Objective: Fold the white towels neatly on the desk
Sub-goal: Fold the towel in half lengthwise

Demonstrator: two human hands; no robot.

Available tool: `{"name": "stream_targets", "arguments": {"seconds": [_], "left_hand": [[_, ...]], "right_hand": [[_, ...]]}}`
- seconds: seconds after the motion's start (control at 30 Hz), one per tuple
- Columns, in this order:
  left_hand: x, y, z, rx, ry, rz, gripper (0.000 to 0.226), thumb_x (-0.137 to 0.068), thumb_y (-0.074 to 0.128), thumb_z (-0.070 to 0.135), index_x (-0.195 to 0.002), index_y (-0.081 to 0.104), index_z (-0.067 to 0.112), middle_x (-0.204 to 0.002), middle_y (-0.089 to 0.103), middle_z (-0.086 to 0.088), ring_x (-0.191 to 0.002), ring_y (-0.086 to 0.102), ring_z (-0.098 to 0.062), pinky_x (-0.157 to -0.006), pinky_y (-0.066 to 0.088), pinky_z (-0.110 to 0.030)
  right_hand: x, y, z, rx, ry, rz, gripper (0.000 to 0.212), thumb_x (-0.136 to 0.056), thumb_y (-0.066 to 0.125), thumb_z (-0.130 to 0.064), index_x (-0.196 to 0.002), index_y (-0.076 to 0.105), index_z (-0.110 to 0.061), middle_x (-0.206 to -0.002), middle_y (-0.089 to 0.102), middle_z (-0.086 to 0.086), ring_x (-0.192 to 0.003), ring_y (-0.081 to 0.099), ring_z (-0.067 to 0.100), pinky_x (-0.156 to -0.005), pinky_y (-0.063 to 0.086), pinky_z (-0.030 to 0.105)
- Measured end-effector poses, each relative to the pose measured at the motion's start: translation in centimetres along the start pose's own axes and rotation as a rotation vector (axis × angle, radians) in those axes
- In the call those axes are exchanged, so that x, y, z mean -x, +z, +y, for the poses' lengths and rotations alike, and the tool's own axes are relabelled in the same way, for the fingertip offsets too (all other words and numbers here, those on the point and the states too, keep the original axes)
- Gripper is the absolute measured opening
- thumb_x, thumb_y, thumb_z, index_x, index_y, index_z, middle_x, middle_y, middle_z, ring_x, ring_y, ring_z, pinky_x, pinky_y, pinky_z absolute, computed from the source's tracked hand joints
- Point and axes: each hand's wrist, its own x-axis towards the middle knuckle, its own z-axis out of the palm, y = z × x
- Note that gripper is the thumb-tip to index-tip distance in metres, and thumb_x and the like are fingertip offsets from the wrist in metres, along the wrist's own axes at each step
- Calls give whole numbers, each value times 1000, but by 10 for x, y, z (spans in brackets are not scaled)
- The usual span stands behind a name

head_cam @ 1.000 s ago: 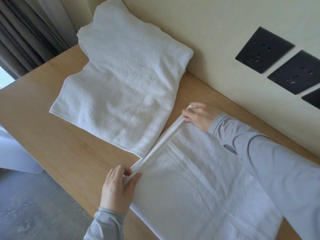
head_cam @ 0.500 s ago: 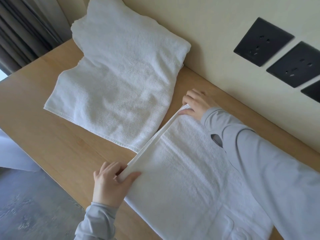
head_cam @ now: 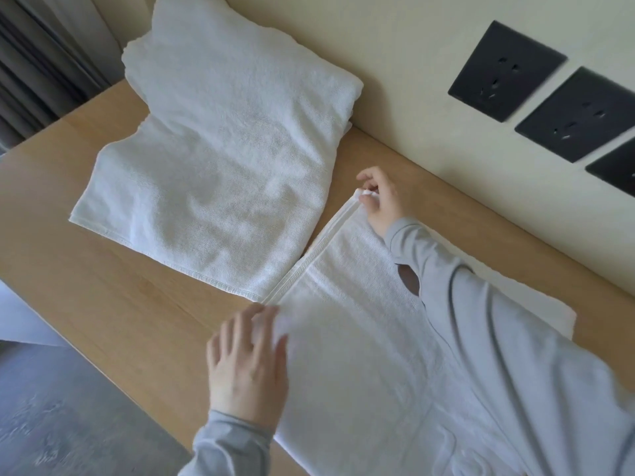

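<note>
Counter (head_cam: pixel 137 321): wood.
Right hand (head_cam: pixel 381 204): fingers pinch towel (head_cam: pixel 360 355) at far corner.
Left hand (head_cam: pixel 245 365): fingers spread on near corner.
Tip: square hems.

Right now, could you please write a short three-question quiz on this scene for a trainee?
1. True or false: the right hand pinches a far corner of the flat white terry towel.
2. The thick folded white towel rests mainly on: A) grey floor, B) light wooden desk, C) chair.
3. How many black square wall sockets show, fully or partly?
Key: 1 true; 2 B; 3 three.
</note>
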Motion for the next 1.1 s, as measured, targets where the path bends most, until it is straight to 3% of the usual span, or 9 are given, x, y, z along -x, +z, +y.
{"name": "stream_targets", "arguments": {"seconds": [0.13, 0.27, 0.37, 0.5, 0.63, 0.8, 0.93, 1.03, 1.1], "left_hand": [[1, 14, 16, -3, 76, -81, 44, -88, 42, 34, -117, 64, 8, -124, 60, -12, -111, 59, -32, -91, 43, -42], [1, 21, 10, -42, 114, -108, 53, -91, 36, 37, -130, 55, 6, -138, 51, -10, -128, 47, -26, -107, 31, -41], [1, 26, 7, -42, 133, -82, 54, -90, 37, 36, -133, 51, 6, -140, 48, -10, -132, 38, -22, -111, 25, -39], [3, 32, 2, -54, 163, 1, 48, -88, 37, 27, -122, 59, 1, -128, 58, -19, -122, 50, -32, -110, 24, -38], [1, 31, 3, -56, 118, -33, 53, -94, 29, 33, -132, 51, 4, -138, 50, -12, -130, 38, -21, -111, 24, -36], [1, 31, 6, -67, 87, -58, 55, -93, 31, 35, -136, 47, 6, -141, 48, -8, -132, 36, -19, -112, 23, -35], [1, 31, 7, -104, 72, -75, 56, -93, 29, 36, -136, 47, 5, -141, 48, -9, -132, 36, -20, -112, 24, -37], [2, 33, 7, -125, 81, -82, 57, -93, 29, 36, -137, 46, 5, -141, 48, -11, -131, 39, -22, -110, 27, -40], [2, 34, 7, -133, 83, -68, 56, -92, 30, 35, -136, 47, 4, -140, 49, -11, -130, 42, -24, -109, 29, -41]], "right_hand": [[1, -4, -2, -78, -37, 54, 20, -81, 53, 3, -91, 59, -13, -86, 55, -8, -89, 54, 16, -92, 44, 47], [12, -9, -10, 426, -52, 60, 27, -90, 53, -13, -117, 55, -13, -122, 53, 5, -116, 47, 24, -97, 34, 41], [55, 5, -48, 294, -411, 52, 35, -91, 51, -13, -124, 55, -2, -133, 53, 13, -130, 44, 30, -102, 34, 50], [146, 36, -55, 370, -870, -379, 54, -98, 35, -38, -140, 40, -5, -149, 37, 10, -142, 26, 22, -114, 22, 46], [117, 12, -14, 605, -772, -468, 64, -94, 32, -49, -147, 22, -16, -155, 24, 3, -144, 17, 19, -115, 15, 50], [53, -35, 41, 717, -382, -410, 63, -94, 9, -49, -149, 3, -21, -157, 2, -5, -146, 0, 13, -118, 12, 45], [51, -36, 42, 790, -285, -358, 63, -94, 1, -47, -149, -4, -17, -159, -4, -3, -146, -7, 14, -119, -1, 41], [80, -26, 10, 621, -214, -223, 62, -99, 25, -37, -148, 9, -2, -157, 6, 14, -146, 2, 27, -118, 2, 46], [128, -12, -12, 445, -432, -223, 61, -96, 36, -34, -144, 25, 2, -153, 22, 19, -143, 15, 33, -117, 12, 48]]}}
